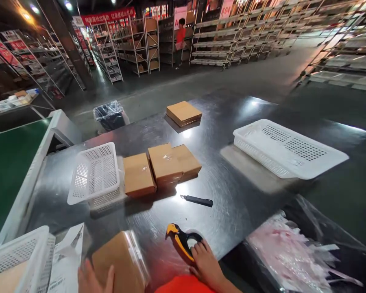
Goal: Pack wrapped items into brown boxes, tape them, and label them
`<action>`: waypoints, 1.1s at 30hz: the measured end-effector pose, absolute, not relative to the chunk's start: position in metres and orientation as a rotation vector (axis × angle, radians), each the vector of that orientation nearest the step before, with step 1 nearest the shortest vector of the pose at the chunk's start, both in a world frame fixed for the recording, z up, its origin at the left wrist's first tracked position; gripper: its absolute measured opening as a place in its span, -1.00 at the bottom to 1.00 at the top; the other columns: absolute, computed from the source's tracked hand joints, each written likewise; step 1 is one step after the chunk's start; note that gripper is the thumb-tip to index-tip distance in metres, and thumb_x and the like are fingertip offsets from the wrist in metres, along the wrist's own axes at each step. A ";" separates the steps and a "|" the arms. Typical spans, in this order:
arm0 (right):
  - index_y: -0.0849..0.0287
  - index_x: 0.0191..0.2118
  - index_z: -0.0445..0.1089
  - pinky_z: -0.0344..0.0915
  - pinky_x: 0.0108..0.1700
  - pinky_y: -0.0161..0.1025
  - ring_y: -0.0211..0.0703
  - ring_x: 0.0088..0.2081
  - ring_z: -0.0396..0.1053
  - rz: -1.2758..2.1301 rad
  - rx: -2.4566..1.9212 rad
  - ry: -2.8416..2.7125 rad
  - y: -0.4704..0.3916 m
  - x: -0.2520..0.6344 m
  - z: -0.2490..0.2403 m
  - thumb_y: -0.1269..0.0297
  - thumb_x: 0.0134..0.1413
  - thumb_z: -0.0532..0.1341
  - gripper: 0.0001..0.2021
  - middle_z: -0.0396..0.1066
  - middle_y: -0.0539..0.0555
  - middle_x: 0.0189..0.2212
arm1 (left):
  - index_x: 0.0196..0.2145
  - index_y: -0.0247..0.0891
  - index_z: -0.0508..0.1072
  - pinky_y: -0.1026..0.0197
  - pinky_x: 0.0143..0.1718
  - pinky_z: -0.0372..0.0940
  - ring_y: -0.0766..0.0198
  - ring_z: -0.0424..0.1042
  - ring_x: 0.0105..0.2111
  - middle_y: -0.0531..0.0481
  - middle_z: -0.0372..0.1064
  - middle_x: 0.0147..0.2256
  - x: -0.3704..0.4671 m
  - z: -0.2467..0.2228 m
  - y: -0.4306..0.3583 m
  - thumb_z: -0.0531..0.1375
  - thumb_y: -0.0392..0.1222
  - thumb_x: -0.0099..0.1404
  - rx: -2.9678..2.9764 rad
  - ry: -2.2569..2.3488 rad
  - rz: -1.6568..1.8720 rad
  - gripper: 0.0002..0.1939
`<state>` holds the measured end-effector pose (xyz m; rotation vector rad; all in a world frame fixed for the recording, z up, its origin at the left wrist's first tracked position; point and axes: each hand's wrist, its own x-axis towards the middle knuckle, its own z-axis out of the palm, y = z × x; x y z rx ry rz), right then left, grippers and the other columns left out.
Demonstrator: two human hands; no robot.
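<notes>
My right hand (205,260) is closed on a yellow-and-black tape dispenser (180,243) at the front edge of the metal table. Spread fingers of my left hand (94,278) rest against the near side of a cardboard box (118,258), which has a shiny strip of clear tape along its right side. Beyond the dispenser lies a black box cutter (197,200). Farther back, a closed carton (139,174) stands beside two more cartons (167,160) set close together.
White perforated baskets stand at the left (99,173), right (289,148) and near-left corner (18,256). Flat cardboard (183,112) is stacked at the back. A bag of pinkish plastic (289,252) sits front right. A green conveyor (15,162) runs along the left.
</notes>
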<state>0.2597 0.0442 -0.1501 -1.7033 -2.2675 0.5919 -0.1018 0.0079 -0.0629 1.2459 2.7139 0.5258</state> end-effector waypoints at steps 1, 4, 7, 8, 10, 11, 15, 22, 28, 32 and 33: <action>0.05 -0.24 0.50 0.20 0.13 0.27 0.22 -0.16 0.43 0.622 -1.679 -2.293 0.043 0.263 -0.151 0.38 -0.23 0.27 -0.69 0.49 0.14 -0.29 | 0.34 -0.33 -0.06 -0.37 0.21 -0.03 -0.23 -0.18 0.35 -0.39 -0.07 0.33 -0.092 -0.067 0.012 -0.07 0.25 0.16 1.314 2.741 0.497 -0.09; -0.02 -0.25 0.48 0.18 0.16 0.23 0.14 -0.20 0.44 0.691 -1.606 -2.290 0.043 0.278 -0.147 0.36 -0.09 0.19 -0.76 0.50 0.10 -0.32 | 0.25 -0.30 0.17 -0.54 0.14 -0.18 -0.37 -0.12 0.31 -0.42 -0.05 0.32 -0.063 -0.084 0.023 -0.10 0.22 0.22 1.428 2.753 0.240 -0.23; -0.05 -0.19 0.47 0.16 0.15 0.22 0.17 -0.15 0.45 0.540 -1.701 -2.193 0.056 0.320 -0.138 0.26 0.00 0.16 -0.77 0.53 0.12 -0.24 | 0.25 -0.26 0.20 -0.54 0.12 -0.18 -0.38 -0.07 0.29 -0.39 0.02 0.30 -0.051 -0.098 0.027 -0.11 0.23 0.21 1.426 2.770 0.069 -0.23; -0.03 -0.20 0.46 0.16 0.14 0.23 0.18 -0.12 0.45 0.440 -1.787 -2.130 0.065 0.340 -0.136 0.23 0.02 0.14 -0.78 0.53 0.15 -0.22 | 0.26 -0.26 0.19 -0.51 0.13 -0.17 -0.36 -0.08 0.30 -0.38 0.01 0.30 -0.051 -0.100 0.028 -0.12 0.23 0.21 1.430 2.781 0.043 -0.22; 0.02 -0.25 0.45 0.13 0.13 0.24 0.21 -0.13 0.45 0.243 -1.980 -1.989 0.093 0.386 -0.133 0.17 0.06 0.10 -0.79 0.53 0.20 -0.25 | 0.26 -0.26 0.18 -0.48 0.15 -0.17 -0.33 -0.10 0.31 -0.34 -0.01 0.32 -0.056 -0.103 0.028 -0.16 0.22 0.21 1.430 2.803 0.005 -0.22; 0.04 -0.28 0.44 0.11 0.13 0.24 0.21 -0.15 0.45 0.168 -2.064 -1.931 0.110 0.410 -0.133 0.14 0.07 0.07 -0.77 0.53 0.21 -0.29 | 0.26 -0.26 0.19 -0.48 0.15 -0.17 -0.32 -0.10 0.31 -0.31 -0.02 0.32 -0.060 -0.103 0.028 -0.18 0.21 0.22 1.434 2.803 -0.017 -0.22; 0.07 -0.40 0.38 0.14 0.03 0.27 0.24 -0.30 0.43 0.054 -2.258 -1.843 0.185 0.482 -0.141 0.06 0.02 0.00 -0.72 0.45 0.22 -0.48 | 0.27 -0.29 0.17 -0.43 0.18 -0.16 -0.30 -0.12 0.32 -0.26 -0.06 0.34 -0.084 -0.099 0.028 -0.22 0.20 0.22 1.437 2.734 -0.087 -0.21; 0.34 0.09 0.22 0.18 0.03 0.26 0.35 0.07 0.22 0.182 -1.963 -1.462 0.299 0.417 -0.092 -0.07 0.04 0.05 -0.37 0.27 0.51 0.01 | 0.18 -0.52 0.23 -0.31 0.26 -0.18 -0.28 -0.19 0.34 -0.52 -0.17 0.33 -0.097 -0.041 0.122 0.00 0.27 0.12 1.204 2.689 0.410 -0.12; 0.18 0.19 0.14 0.30 0.06 0.02 0.09 0.05 0.33 1.366 -1.435 -1.282 0.399 0.269 -0.018 -0.05 -0.03 0.23 -0.30 0.31 0.29 0.10 | 0.01 -0.29 0.41 -0.11 0.08 0.28 -0.07 0.40 0.06 -0.27 0.45 -0.01 -0.062 0.007 0.282 0.19 0.11 0.15 0.585 1.902 0.948 -0.44; 0.03 0.29 0.04 0.33 0.07 0.01 0.08 0.04 0.38 1.722 -1.199 -1.028 0.392 0.247 -0.012 0.03 -0.18 0.38 -0.11 0.34 0.18 0.12 | 0.02 -0.35 0.40 -0.02 -0.23 0.45 0.01 0.55 -0.25 -0.27 0.53 -0.17 -0.043 0.005 0.284 0.19 -0.02 0.21 0.409 1.741 0.931 -0.52; 0.00 0.30 0.03 0.31 0.11 0.01 0.09 0.08 0.36 1.716 -1.181 -0.984 0.380 0.250 -0.012 0.04 -0.21 0.40 -0.07 0.31 0.15 0.16 | 0.06 -0.31 0.37 0.03 -0.23 0.45 0.05 0.56 -0.24 -0.24 0.53 -0.15 -0.039 0.004 0.271 0.20 -0.06 0.20 0.366 1.696 0.970 -0.51</action>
